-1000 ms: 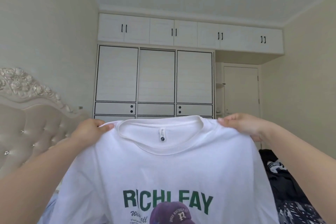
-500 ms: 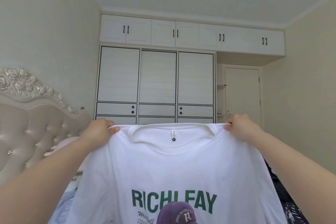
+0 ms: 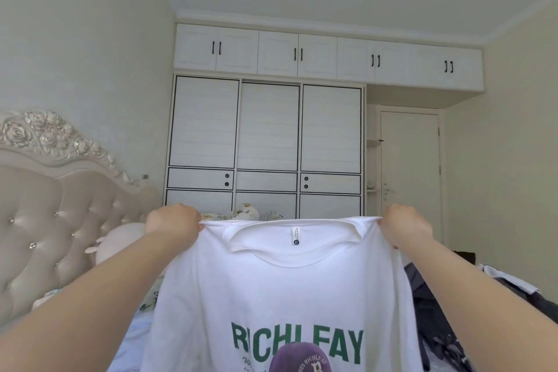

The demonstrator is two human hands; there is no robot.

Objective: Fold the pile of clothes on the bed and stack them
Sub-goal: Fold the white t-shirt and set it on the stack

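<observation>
Dark clothes [image 3: 434,305] close right of shirt [image 3: 287,290]; headboard [image 3: 60,205] left

White T-shirt [image 3: 290,287]: green chest lettering reads "RICHLFAY". Purple cap print [image 3: 300,358] below carries small text, apparently "2023 RICHLFAY". Neck label [image 3: 296,236]: illegible.

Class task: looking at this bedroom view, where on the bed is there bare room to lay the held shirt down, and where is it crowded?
Both the left hand and right hand hold the white T-shirt up, hiding most of the bed. A pale bare patch shows between the headboard and the shirt. Right of the shirt is crowded with dark clothes.
</observation>
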